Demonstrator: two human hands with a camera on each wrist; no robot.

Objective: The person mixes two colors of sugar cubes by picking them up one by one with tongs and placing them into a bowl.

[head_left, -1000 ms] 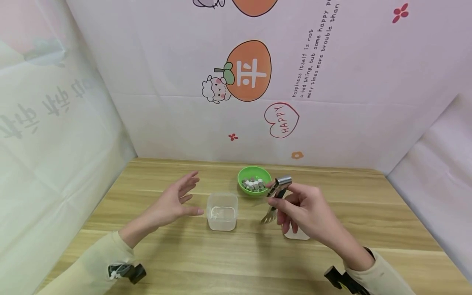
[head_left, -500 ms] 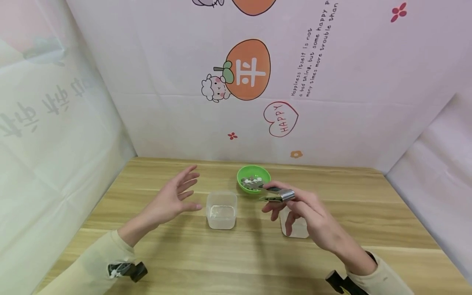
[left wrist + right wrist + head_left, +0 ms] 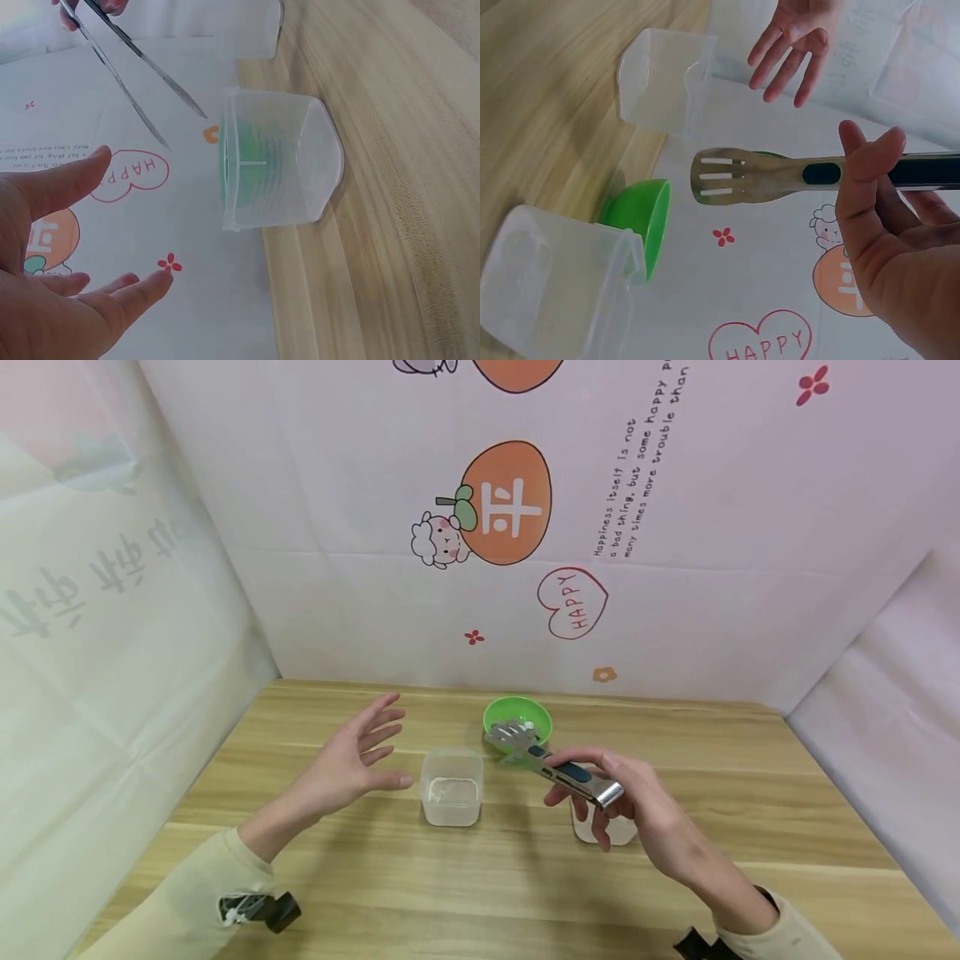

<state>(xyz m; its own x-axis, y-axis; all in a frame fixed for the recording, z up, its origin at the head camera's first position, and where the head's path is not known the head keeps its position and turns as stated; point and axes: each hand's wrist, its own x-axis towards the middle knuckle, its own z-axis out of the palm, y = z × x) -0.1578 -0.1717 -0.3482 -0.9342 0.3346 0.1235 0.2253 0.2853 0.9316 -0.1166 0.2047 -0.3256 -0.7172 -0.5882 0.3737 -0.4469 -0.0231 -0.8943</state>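
My right hand (image 3: 600, 789) grips metal tongs (image 3: 551, 764) by their handle end. The slotted tips (image 3: 720, 176) reach out over the near rim of a green bowl (image 3: 498, 714) and hold nothing. In the left wrist view the two blades (image 3: 127, 75) stand spread apart. My left hand (image 3: 360, 756) hovers open, fingers spread, just left of a clear square container (image 3: 451, 789), not touching it. A second clear container (image 3: 611, 835) stands on the table under my right hand, partly hidden by it.
The wooden table (image 3: 480, 893) is boxed in by printed sheet walls behind and at both sides. The bowl (image 3: 641, 221) sits behind and between the two containers (image 3: 555, 285), (image 3: 664, 86). Bare table lies in front of the containers.
My right hand has swung the tongs from tips-down to tips pointing away at the bowl, and has dropped lower and slightly right. The left hand has barely moved.
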